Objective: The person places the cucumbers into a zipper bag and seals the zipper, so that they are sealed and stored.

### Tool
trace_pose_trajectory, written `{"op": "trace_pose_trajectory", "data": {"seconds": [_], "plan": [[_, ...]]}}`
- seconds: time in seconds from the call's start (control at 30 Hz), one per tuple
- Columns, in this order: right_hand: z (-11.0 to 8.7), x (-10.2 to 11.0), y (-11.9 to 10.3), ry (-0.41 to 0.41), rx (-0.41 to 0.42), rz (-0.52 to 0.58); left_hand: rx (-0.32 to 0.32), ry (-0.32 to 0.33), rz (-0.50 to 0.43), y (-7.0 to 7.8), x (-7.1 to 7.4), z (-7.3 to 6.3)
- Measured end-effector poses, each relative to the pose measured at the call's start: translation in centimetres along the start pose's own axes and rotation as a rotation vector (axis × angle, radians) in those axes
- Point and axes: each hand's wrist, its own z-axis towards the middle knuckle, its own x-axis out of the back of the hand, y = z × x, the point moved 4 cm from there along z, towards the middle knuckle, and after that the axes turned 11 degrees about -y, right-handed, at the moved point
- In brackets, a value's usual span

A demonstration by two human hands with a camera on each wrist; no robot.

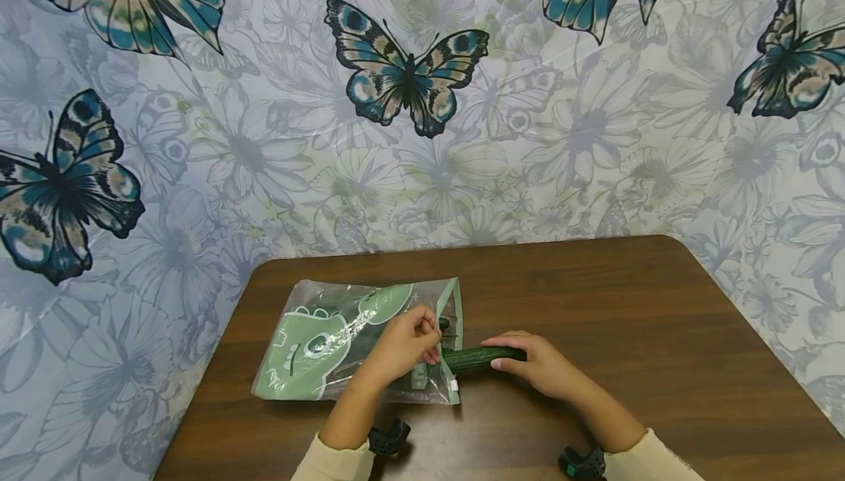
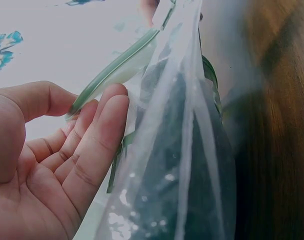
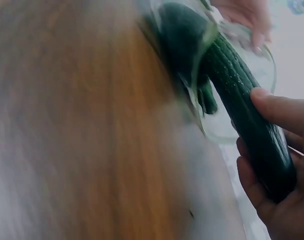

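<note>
A clear zip bag point(image 1: 306, 356) printed with a green cartoon creature lies on the table, its mouth facing right. My left hand point(image 1: 401, 347) pinches the green edge point(image 2: 119, 65) of that mouth between thumb and fingertips, holding it up. In my right hand point(image 1: 549, 368) is a dark green cucumber point(image 3: 242, 95), gripped near its outer end. The cucumber's far end is inside the bag, seen through the plastic in the right wrist view. Beside it, the tip of another dark green cucumber point(image 3: 208, 98) shows at the opening. More dark green shapes lie inside, partly hidden by the print.
The brown wooden table point(image 1: 594, 290) extends right of the bag and in front of it. Behind stands a wall hanging point(image 1: 488, 188) with butterflies and pale flowers. A white slider point(image 1: 453, 386) sits at the near end of the bag's mouth. Each wrist wears a black device point(image 1: 389, 438).
</note>
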Motion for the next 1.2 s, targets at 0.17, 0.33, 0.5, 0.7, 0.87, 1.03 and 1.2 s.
{"op": "trace_pose_trajectory", "data": {"seconds": [0.17, 0.33, 0.5, 0.7, 0.87, 1.03, 1.2], "plan": [[1.0, -1.4, -0.6, -0.012, -0.009, -0.022, -0.006, -0.007, 0.010, -0.3, 0.0, 0.0], [1.5, -2.0, -0.7, -0.028, -0.004, -0.022, -0.016, -0.019, 0.016, -0.6, 0.0, 0.1], [1.0, -1.6, -0.3, -0.048, 0.048, -0.040, -0.025, -0.028, 0.029, -0.7, -0.1, 0.2], [-0.1, -1.3, 0.2, -0.117, 0.026, -0.117, -0.018, -0.037, 0.032, -0.7, -0.3, 0.3], [-0.1, -1.4, 0.2, -0.111, 0.029, -0.086, -0.019, -0.029, 0.033, -0.8, -0.3, 0.4], [0.1, -1.5, 0.2, -0.056, 0.010, 0.014, -0.020, -0.024, 0.020, -0.7, -0.3, 0.3], [0.8, -1.9, -0.3, -0.032, -0.005, 0.120, -0.026, -0.015, -0.004, -0.7, -0.3, 0.3]]}}
